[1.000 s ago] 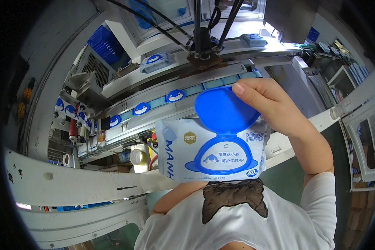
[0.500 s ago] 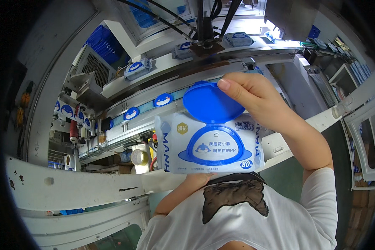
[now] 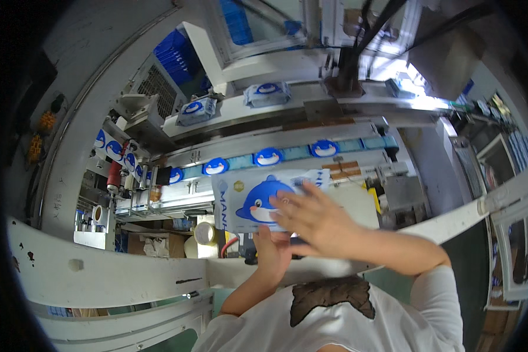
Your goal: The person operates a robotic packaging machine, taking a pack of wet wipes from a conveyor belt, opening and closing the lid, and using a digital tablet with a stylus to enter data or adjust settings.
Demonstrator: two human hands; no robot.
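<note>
A white and pale-blue pack of wet wipes (image 3: 227,202) is held up before me, above the front of the machine. Its blue whale-shaped lid (image 3: 257,196) lies closed on the pack's face. From below, my left hand (image 3: 271,252) grips the pack's lower edge, with its fingers partly hidden behind it. Across the right part of the lid and pack spreads my right hand (image 3: 320,226), slightly blurred, its fingers apart and covering that side. Whether its fingertips press on the lid or hover just over it, I cannot tell.
Behind the pack runs a conveyor (image 3: 240,164) carrying several blue whale lids. Wipes packs (image 3: 267,94) sit on a second belt farther back. A white machine rail (image 3: 135,264) crosses in front of me. A tape roll (image 3: 205,233) is left of my left hand.
The raised blue lid has been folded down shut. My right hand has let go of its edge and come down over the pack. The pack has shifted left, and my view has moved.
</note>
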